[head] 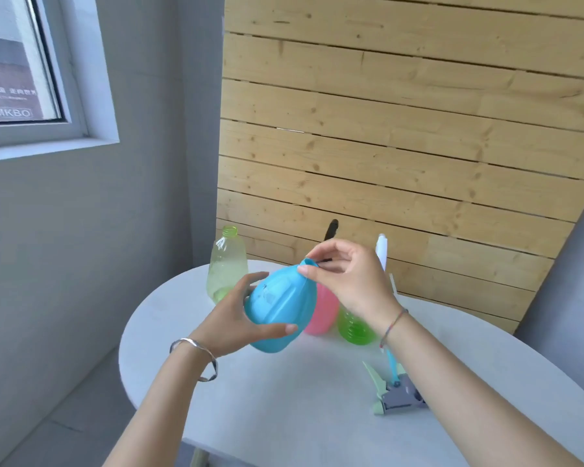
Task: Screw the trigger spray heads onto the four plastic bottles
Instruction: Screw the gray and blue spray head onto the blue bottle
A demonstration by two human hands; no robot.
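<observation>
My left hand (231, 318) grips the belly of a blue plastic bottle (280, 305), held tilted above the white table (284, 399) with its open neck pointing up and right. My right hand (348, 278) pinches the rim of that neck with thumb and fingers. A pale yellow-green bottle (226, 264) stands open at the back left. Behind the blue bottle stand a pink bottle (324, 315) and a bright green bottle (354, 328), both partly hidden. A trigger spray head (397, 392), mint green and grey, lies on the table under my right forearm.
A black spray head (331, 229) and a white spray head (382, 249) rise behind my right hand, seemingly on the pink and green bottles. A wooden plank wall (402, 129) stands right behind the table. The table's rounded edge falls off at left and front.
</observation>
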